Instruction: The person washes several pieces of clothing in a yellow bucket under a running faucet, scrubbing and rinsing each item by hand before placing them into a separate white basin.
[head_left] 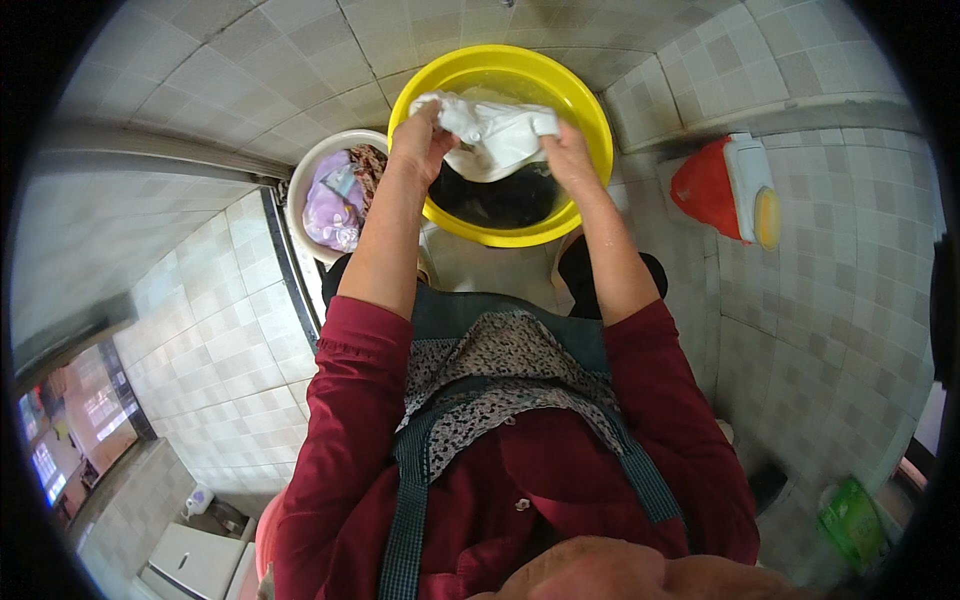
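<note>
Both hands, left hand (422,140) and right hand (566,152), gripping white cloth (492,132) over yellow basin (430,85).

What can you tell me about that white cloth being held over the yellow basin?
The white cloth is a crumpled, bunched piece of fabric, looking wet and soft. It is stretched between the left hand and the right hand, each gripping one end. It hangs just above the yellow basin, its lower fold sagging toward the dark water inside. What garment it is cannot be told.
</note>
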